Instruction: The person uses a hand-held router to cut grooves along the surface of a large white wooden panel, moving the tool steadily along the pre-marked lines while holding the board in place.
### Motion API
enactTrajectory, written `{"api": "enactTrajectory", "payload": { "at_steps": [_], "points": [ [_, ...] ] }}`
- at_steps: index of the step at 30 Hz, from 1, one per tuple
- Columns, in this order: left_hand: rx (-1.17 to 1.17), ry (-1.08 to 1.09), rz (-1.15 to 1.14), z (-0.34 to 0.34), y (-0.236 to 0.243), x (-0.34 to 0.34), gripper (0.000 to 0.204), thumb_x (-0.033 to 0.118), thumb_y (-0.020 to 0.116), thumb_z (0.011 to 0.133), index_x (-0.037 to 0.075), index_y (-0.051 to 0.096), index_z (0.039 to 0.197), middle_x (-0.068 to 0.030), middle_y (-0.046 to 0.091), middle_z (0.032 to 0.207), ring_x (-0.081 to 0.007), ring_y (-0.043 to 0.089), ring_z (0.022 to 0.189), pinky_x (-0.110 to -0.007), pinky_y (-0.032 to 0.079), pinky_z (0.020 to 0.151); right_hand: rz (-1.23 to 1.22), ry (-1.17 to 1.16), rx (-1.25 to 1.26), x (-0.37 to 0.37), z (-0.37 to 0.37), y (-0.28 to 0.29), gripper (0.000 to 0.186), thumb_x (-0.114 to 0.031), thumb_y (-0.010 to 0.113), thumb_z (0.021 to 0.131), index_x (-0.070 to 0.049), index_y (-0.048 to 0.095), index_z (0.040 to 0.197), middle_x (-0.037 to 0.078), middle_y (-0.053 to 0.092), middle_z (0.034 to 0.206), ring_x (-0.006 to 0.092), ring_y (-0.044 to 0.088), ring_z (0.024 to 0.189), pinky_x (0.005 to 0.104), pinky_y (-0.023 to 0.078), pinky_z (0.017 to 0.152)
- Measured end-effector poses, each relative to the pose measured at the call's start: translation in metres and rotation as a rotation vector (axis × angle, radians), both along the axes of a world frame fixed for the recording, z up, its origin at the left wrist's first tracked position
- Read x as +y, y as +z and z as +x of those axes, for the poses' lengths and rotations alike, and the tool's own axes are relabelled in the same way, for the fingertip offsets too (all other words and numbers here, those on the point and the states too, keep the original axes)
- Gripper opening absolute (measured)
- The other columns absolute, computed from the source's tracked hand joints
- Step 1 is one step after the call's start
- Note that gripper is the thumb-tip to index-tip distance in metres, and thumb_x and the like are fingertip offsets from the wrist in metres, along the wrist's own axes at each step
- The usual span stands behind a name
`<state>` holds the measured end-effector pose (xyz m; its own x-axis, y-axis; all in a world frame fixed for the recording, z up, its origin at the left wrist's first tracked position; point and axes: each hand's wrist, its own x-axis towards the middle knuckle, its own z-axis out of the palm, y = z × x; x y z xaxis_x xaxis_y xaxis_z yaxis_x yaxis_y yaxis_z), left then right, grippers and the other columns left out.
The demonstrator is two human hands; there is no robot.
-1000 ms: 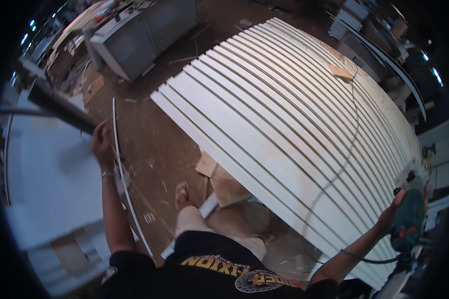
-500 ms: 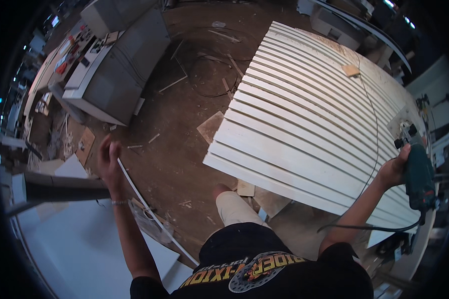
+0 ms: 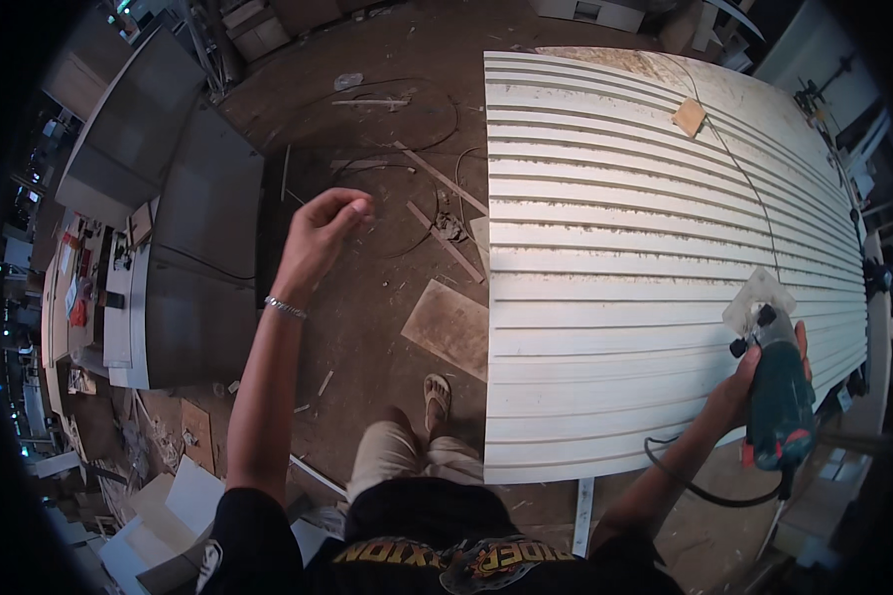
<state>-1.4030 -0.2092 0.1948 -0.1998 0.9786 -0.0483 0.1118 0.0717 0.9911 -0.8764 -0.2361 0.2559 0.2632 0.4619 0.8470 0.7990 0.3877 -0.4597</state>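
My right hand (image 3: pixel 740 385) is wrapped round the dark green body of a trim router (image 3: pixel 784 397). Its clear square base plate (image 3: pixel 761 298) faces the white grooved panel (image 3: pixel 566 347); whether it touches the surface I cannot tell. Long parallel grooves run from side to side across the panel, with dust along several of them. A black power cord leaves the router's rear end and loops back by my right forearm. My left hand (image 3: pixel 329 223) hangs in the air left of the panel, fingers curled in and thumb against them, with nothing visible in them.
A small wooden block (image 3: pixel 689 117) lies on the panel's far part, beside a thin cable (image 3: pixel 739 169). Wood strips (image 3: pixel 446 241), a board piece (image 3: pixel 450 322) and loose cable litter the brown floor. Grey cabinets (image 3: pixel 203 238) and a cluttered bench (image 3: pixel 79 268) stand at left.
My view has turned, so the panel now lies squarer before me. The left hand has come up and toward the panel. The router, still in my right hand, appears farther in over the panel.
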Motion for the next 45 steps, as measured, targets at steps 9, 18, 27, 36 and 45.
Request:
{"api": "enactTrajectory", "payload": {
  "at_steps": [9,18,27,36,45],
  "points": [
    [-0.212,-0.008,0.008,-0.013,-0.084,0.275,0.018,0.013,0.068,0.101,-0.003,0.072,0.110,-0.0021,0.069,0.089,-0.0070,0.062,0.079,-0.023,0.050,0.072,-0.133,-0.372,-0.285,-0.003,-0.040,0.033,0.049,-0.024,0.058,0.097,0.008,0.051,0.133,0.020,0.061,0.136,0.0305,0.059,0.120,0.0442,0.051,0.101],
    [0.406,-0.268,0.174,-0.038,-0.183,0.532,0.023,0.011,0.073,0.093,0.007,0.077,0.115,-0.0141,0.077,0.103,-0.0248,0.076,0.094,-0.036,0.059,0.082,0.094,-0.546,-0.017,0.082,-0.144,0.083,0.041,-0.022,0.059,0.104,0.006,0.057,0.134,0.018,0.059,0.143,0.0256,0.055,0.133,0.0384,0.039,0.114],
    [0.400,-0.488,0.251,-0.037,-0.189,0.575,0.022,0.015,0.071,0.095,0.006,0.077,0.114,-0.0158,0.076,0.109,-0.0317,0.074,0.097,-0.039,0.058,0.087,0.296,-0.659,-0.008,0.135,-0.188,0.136,0.026,-0.003,0.067,0.095,0.004,0.067,0.120,0.017,0.071,0.126,0.0258,0.066,0.119,0.0388,0.050,0.107],
    [0.379,-0.630,0.193,-0.038,-0.192,0.601,0.021,0.018,0.072,0.095,0.005,0.078,0.112,-0.0145,0.076,0.109,-0.0295,0.074,0.099,-0.037,0.057,0.088,0.387,-0.675,0.008,0.171,-0.203,0.148,0.020,0.004,0.072,0.088,-0.004,0.073,0.107,0.011,0.076,0.113,0.0233,0.072,0.103,0.0387,0.056,0.097],
    [0.165,-0.587,0.034,-0.034,-0.191,0.593,0.021,0.015,0.073,0.095,0.003,0.078,0.112,-0.0121,0.077,0.111,-0.0204,0.072,0.102,-0.032,0.054,0.093,0.379,-0.776,0.008,0.183,-0.206,0.149,0.017,0.002,0.072,0.091,-0.004,0.073,0.106,0.008,0.076,0.110,0.0202,0.070,0.106,0.0353,0.055,0.095]
  ]
}}
